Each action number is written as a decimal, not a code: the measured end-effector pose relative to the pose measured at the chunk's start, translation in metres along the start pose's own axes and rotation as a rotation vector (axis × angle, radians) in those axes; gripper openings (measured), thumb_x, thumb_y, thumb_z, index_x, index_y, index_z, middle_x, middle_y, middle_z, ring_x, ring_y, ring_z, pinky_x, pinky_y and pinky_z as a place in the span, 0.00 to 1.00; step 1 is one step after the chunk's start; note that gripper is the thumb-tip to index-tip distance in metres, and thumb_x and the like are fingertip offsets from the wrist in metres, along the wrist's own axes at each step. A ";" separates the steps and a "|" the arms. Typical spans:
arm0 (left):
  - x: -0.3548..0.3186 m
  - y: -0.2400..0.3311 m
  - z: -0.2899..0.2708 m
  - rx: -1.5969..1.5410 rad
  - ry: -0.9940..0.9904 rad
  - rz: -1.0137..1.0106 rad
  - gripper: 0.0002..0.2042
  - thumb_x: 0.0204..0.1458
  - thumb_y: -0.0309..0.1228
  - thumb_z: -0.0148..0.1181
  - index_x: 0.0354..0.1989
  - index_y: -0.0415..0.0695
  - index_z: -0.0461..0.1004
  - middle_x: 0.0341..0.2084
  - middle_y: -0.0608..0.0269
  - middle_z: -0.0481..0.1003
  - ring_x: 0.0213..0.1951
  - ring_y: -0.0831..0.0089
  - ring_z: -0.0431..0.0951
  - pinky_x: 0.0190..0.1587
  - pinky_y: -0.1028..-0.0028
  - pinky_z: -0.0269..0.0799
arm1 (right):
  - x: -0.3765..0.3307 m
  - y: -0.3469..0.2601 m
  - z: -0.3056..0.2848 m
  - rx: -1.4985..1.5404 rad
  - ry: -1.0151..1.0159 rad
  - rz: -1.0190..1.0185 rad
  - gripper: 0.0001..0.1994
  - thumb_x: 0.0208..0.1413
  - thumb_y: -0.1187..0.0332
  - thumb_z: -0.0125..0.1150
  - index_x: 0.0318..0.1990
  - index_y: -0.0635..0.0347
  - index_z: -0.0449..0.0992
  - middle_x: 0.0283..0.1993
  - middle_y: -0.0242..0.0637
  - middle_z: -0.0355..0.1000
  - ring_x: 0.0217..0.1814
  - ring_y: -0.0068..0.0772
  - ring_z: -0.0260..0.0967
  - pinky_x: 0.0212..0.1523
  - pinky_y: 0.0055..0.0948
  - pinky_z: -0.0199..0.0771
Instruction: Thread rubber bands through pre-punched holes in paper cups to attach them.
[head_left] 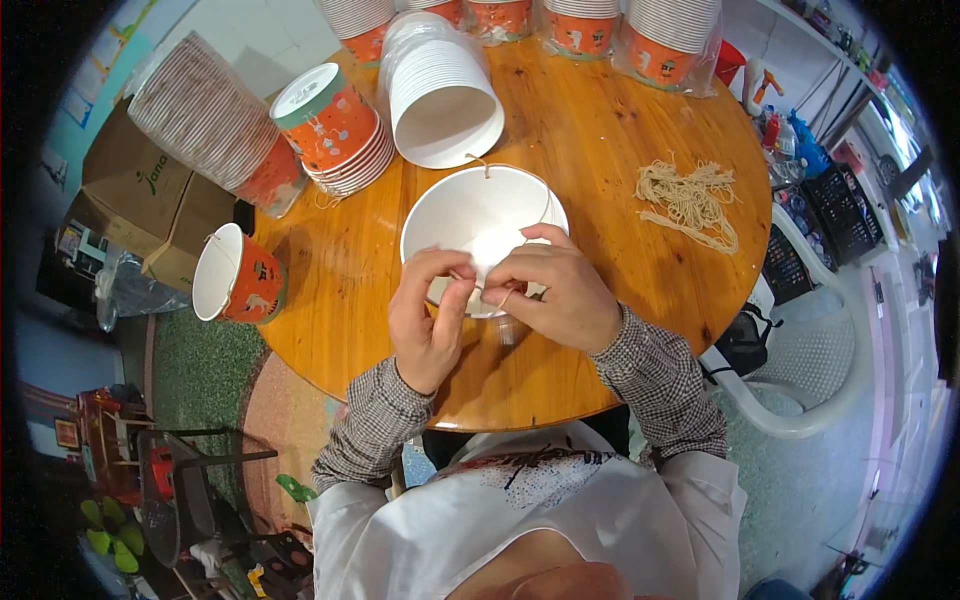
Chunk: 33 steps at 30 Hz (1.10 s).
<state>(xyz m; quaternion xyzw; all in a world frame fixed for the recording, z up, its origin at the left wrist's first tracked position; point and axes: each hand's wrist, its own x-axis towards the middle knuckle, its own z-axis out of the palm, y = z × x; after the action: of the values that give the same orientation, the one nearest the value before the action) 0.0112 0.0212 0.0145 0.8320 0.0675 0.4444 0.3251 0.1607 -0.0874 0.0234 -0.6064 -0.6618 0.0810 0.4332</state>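
Note:
A white-lined paper bucket (440, 215) stands before me on the table, its open mouth facing up. Thin twine (482, 160) passes through its far rim and runs along the right side of the mouth. Over the near rim, my left hand (430, 315) pinches a bit of the twine between thumb and fingertips. Close beside it, my right hand (560, 290) is closed on the twine too, with a short end sticking out by the thumb. The fingers hide part of the near rim, so I cannot tell whether the twine passes through it there.
A twine bundle (685, 195) lies on the right of the round wooden table (620, 290). An orange bucket (255, 285) stands at the left edge. Stacked buckets (335, 130) and a tipped-over stack (440, 100) are behind. A white chair (815, 350) is at right, a cardboard box (150, 190) at left.

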 end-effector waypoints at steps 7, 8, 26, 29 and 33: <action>-0.014 0.000 -0.004 -0.263 0.034 -0.316 0.11 0.57 0.21 0.54 0.48 0.37 0.66 0.34 0.60 0.77 0.39 0.72 0.79 0.64 0.63 0.56 | -0.001 0.003 0.007 0.032 0.124 0.038 0.06 0.52 0.66 0.63 0.30 0.57 0.76 0.26 0.30 0.75 0.26 0.29 0.72 0.57 0.39 0.61; -0.011 0.005 -0.004 -0.376 0.092 -0.360 0.11 0.57 0.22 0.54 0.48 0.37 0.66 0.33 0.61 0.77 0.38 0.72 0.79 0.63 0.60 0.56 | 0.000 0.003 0.007 0.026 0.130 0.036 0.06 0.52 0.66 0.63 0.30 0.57 0.76 0.26 0.31 0.75 0.26 0.29 0.72 0.57 0.39 0.61; 0.005 0.005 -0.025 0.288 -0.510 0.052 0.11 0.46 0.25 0.64 0.39 0.46 0.78 0.30 0.62 0.77 0.37 0.64 0.76 0.57 0.60 0.59 | 0.004 0.006 0.002 0.018 0.129 0.055 0.05 0.53 0.68 0.60 0.31 0.59 0.74 0.27 0.37 0.75 0.34 0.41 0.72 0.51 0.39 0.66; -0.001 0.007 -0.018 0.206 -0.450 -0.054 0.12 0.43 0.21 0.63 0.39 0.45 0.78 0.33 0.63 0.78 0.38 0.66 0.76 0.57 0.62 0.59 | 0.002 0.004 0.003 0.005 0.200 0.083 0.06 0.53 0.70 0.63 0.35 0.63 0.76 0.33 0.39 0.75 0.39 0.39 0.72 0.46 0.34 0.70; -0.003 0.011 -0.019 0.151 -0.405 -0.084 0.11 0.45 0.22 0.64 0.38 0.45 0.78 0.33 0.64 0.78 0.39 0.67 0.76 0.57 0.63 0.59 | 0.001 0.004 0.002 0.032 0.202 0.100 0.07 0.53 0.70 0.63 0.36 0.63 0.76 0.36 0.40 0.76 0.40 0.40 0.72 0.46 0.36 0.71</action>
<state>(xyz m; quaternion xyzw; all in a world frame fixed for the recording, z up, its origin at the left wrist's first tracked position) -0.0079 0.0201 0.0265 0.9227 0.0685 0.2482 0.2870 0.1629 -0.0845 0.0202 -0.6370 -0.5821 0.0515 0.5027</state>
